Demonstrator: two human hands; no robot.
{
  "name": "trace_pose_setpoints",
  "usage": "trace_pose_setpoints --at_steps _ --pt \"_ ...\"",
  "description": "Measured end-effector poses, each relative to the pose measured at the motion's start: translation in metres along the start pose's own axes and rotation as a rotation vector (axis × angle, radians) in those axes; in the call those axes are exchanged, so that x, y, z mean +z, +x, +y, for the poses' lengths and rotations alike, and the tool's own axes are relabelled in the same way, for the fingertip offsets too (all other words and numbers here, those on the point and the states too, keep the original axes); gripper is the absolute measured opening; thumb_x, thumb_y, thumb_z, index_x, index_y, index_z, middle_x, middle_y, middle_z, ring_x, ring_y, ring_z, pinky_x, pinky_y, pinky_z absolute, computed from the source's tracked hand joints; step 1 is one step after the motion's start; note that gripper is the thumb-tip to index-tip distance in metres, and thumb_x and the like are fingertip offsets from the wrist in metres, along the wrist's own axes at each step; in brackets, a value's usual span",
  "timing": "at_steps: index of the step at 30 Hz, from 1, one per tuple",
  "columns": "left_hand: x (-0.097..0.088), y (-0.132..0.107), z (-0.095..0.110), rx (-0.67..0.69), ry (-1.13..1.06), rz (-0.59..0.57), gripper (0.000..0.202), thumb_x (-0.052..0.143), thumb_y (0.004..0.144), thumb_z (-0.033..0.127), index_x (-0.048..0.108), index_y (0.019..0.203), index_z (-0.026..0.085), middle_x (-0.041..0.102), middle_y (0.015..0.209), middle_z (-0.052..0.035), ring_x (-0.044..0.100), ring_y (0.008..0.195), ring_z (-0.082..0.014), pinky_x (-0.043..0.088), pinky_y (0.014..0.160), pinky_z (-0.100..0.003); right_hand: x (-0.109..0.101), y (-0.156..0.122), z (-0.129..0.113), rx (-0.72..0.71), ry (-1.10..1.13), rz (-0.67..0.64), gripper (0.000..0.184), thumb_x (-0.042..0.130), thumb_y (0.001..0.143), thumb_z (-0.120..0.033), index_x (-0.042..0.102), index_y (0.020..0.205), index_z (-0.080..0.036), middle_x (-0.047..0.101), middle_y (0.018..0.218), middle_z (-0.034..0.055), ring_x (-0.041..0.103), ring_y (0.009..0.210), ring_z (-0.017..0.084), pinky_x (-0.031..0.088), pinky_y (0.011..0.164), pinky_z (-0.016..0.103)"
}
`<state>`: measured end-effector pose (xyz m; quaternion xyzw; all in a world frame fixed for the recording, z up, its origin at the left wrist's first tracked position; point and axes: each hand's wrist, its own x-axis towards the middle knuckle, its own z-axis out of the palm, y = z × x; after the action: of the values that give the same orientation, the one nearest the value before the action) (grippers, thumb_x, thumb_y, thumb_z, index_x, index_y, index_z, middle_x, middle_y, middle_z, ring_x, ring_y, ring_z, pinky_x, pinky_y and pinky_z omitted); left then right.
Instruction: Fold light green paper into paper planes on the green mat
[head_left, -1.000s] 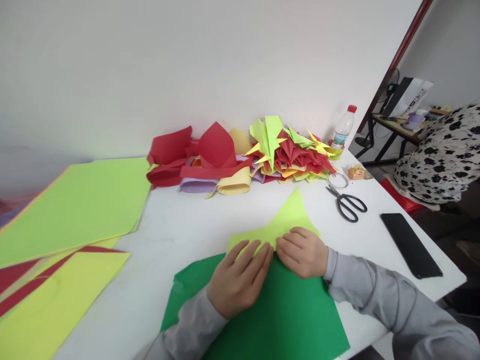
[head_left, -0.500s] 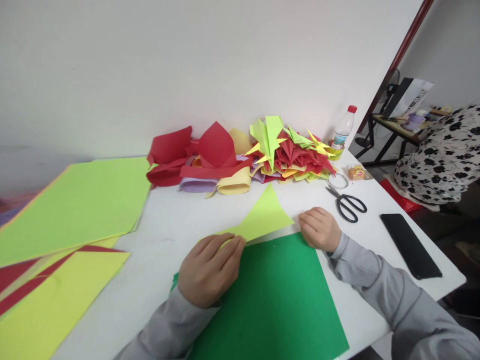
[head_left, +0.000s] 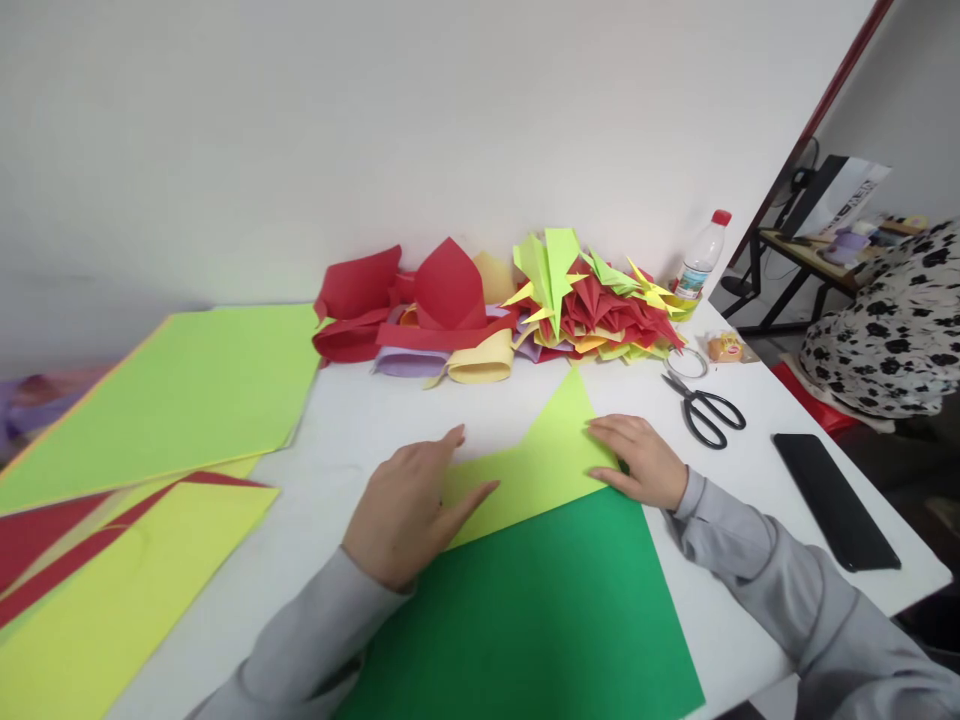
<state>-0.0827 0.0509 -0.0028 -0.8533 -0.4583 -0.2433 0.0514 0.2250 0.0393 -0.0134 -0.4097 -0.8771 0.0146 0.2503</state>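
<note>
No legible text: print on the clear plastic bottle with red cap (head_left: 703,262) and the small orange packet (head_left: 726,347) is too small to read.

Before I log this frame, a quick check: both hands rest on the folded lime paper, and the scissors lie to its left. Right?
Not quite. The head view shows the scissors to the right of the folded lime paper, not its left. The left hand and right hand do rest on that paper.

A plain white wall (head_left: 450,120) rises behind the white table (head_left: 360,430), and at right a dark red frame (head_left: 840,80) borders a black-legged desk (head_left: 787,250) beyond.
</note>
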Motion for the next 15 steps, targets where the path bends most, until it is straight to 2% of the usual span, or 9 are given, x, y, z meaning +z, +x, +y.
trace_pose_setpoints --at_steps 2,4,8,12,15 --pt "0.000 0.000 -0.007 -0.144 -0.009 -0.178 0.076 0.049 0.082 0.065 0.046 0.130 0.006 0.069 0.100 -0.0173 0.064 0.093 -0.0336 0.052 0.078 -0.047 0.001 -0.001 0.001 -0.008 -0.006 -0.032 0.056 0.050 0.091 -0.052 0.049 0.130 -0.013 0.059 0.128 0.0179 0.053 0.118 0.031 0.044 0.098 0.049" --pt "-0.002 0.000 -0.006 -0.202 -0.030 -0.298 0.090 0.056 0.074 0.070 0.042 0.134 0.005 0.067 0.101 -0.0170 0.062 0.093 -0.0338 0.051 0.080 -0.047 0.002 -0.001 0.001 -0.008 -0.008 -0.040 0.059 0.049 0.090 -0.055 0.047 0.133 -0.013 0.057 0.129 0.0190 0.052 0.120 0.031 0.044 0.098 0.050" --pt "-0.004 0.000 0.004 -0.219 -0.040 -0.388 0.103 0.068 0.060 0.069 0.041 0.136 0.006 0.064 0.102 -0.0158 0.059 0.093 -0.0331 0.050 0.082 -0.047 0.002 0.000 0.001 0.016 0.008 -0.021 0.059 0.049 0.091 -0.053 0.043 0.136 -0.014 0.056 0.130 0.0184 0.051 0.122 0.030 0.043 0.101 0.049" --pt "-0.002 0.000 0.002 -0.223 -0.076 -0.399 0.083 0.071 0.056 0.068 0.060 0.115 0.011 0.062 0.092 -0.0114 0.059 0.086 -0.0299 0.050 0.079 -0.044 0.001 0.001 0.001 0.057 0.046 -0.025 0.055 0.044 0.095 -0.049 0.040 0.139 -0.017 0.057 0.130 0.0163 0.051 0.123 0.029 0.042 0.104 0.050" --pt "0.001 -0.002 0.000 -0.168 -0.171 -0.329 0.061 0.077 0.054 0.062 0.065 0.092 0.017 0.061 0.092 -0.0087 0.059 0.085 -0.0280 0.051 0.077 -0.043 -0.001 0.000 0.002 0.094 0.107 -0.014 0.053 0.035 0.097 -0.050 0.042 0.139 -0.018 0.056 0.132 0.0158 0.050 0.125 0.028 0.040 0.106 0.051"
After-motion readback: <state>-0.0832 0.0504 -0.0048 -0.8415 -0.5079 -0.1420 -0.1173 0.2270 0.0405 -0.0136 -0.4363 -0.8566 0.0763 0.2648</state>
